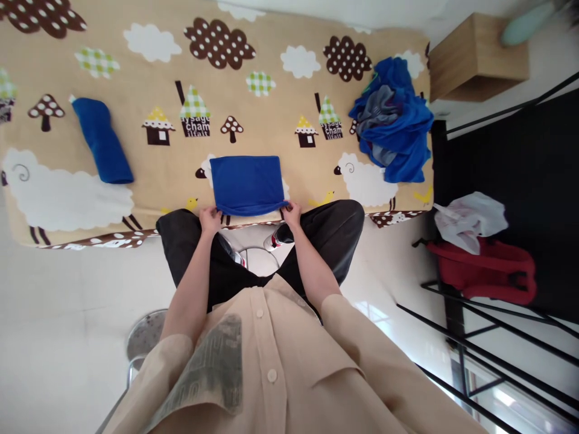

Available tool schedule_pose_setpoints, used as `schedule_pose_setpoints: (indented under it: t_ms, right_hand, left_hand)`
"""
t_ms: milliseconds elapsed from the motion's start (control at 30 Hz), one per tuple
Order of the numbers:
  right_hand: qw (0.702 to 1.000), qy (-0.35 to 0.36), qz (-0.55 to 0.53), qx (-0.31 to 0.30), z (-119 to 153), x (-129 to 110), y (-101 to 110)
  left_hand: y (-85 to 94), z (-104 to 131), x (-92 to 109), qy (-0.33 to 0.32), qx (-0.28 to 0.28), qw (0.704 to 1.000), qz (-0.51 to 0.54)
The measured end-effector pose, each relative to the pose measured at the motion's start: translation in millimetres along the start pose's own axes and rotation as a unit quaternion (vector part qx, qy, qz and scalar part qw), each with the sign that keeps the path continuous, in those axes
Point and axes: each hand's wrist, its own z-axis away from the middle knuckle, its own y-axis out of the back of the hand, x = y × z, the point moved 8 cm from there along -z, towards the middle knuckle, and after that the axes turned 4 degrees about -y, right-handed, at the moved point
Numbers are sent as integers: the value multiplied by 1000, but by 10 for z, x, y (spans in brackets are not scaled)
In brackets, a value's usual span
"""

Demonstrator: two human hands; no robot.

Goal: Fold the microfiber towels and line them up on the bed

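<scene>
A blue cloth (pixel 248 182), folded into a flat rectangle, lies at the front edge of the patterned bedding in front of me. My left hand (pixel 210 219) pinches its near left corner, and my right hand (pixel 292 213) pinches the near right corner. The near edge between them is slightly rolled or bunched. Further left rests a rolled blue cloth (pixel 103 141), set at a slant. At the right end is a crumpled heap of blue cloth (pixel 400 126) with a grey piece on top.
The beige sheet (pixel 271 129) covers a long surface. Beyond its right end are a wooden box (pixel 479 60), a white plastic bag (pixel 473 220), a red plastic item (pixel 488 271) and black metal bars. A round stool (pixel 147 334) stands at lower left.
</scene>
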Motion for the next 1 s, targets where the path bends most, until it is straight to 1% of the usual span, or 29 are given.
schedule_pose_setpoints:
  t_ms: [100, 167, 267, 367, 500, 600, 667, 800, 1000]
  right_hand:
    - [999, -32, -4, 12, -81, 124, -47]
    - [999, -41, -9, 21, -104, 170, -67]
    - [998, -48, -15, 32, -100, 192, -71]
    - [997, -53, -30, 44, -67, 169, -33]
    - [996, -65, -40, 37, -5, 109, 26]
    - [995, -80, -44, 27, 43, 84, 63]
    - [995, -88, -40, 32, 68, 79, 91]
    - [994, -100, -19, 37, 90, 76, 99]
    - [994, -102, 5, 36, 64, 72, 62]
  left_hand:
    - [-22, -22, -65, 25, 3, 1000, 11]
    - [-2, -18, -74, 37, 14, 999, 23]
    - [69, 9, -51, 47, 44, 997, 38]
    - [126, 44, 8, 34, 68, 996, 49]
    - [133, 84, 55, 26, 65, 996, 52]
    - [133, 113, 67, 36, 56, 997, 33]
    - [139, 130, 69, 45, 55, 997, 21]
    - [140, 137, 44, 63, 61, 996, 14]
    - [87, 77, -44, 72, 68, 995, 8]
